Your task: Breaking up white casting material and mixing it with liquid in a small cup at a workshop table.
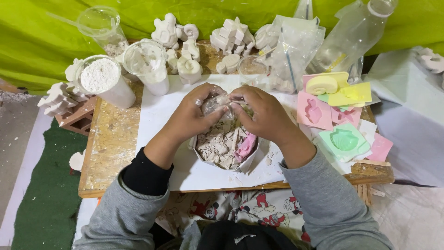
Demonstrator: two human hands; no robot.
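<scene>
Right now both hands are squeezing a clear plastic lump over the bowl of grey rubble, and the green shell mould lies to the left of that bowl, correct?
Not quite. The head view shows the green shell mould to the right of the bowl, not the left. The rest holds: left hand and right hand grip the clear plastic lump over it.

A low wooden table (111, 153) carries a sheet of paper (159, 115) across its middle. On the sheet, near the front edge, sits a bowl (226, 159) with broken plaster pieces (217, 146) in it and a small mould (247, 144) at its right side. The left hand (194, 115) and right hand (263, 113) meet just above the bowl, both touching a clear plastic bag (216, 104) between them. Far left stand three cups (104, 81), one holding powder. Plaster figures (185, 46) line the far edge. Right of the bowl lies a heap of moulds (337, 115); behind them lie plastic bags (296, 46) and a bottle (351, 37).
</scene>
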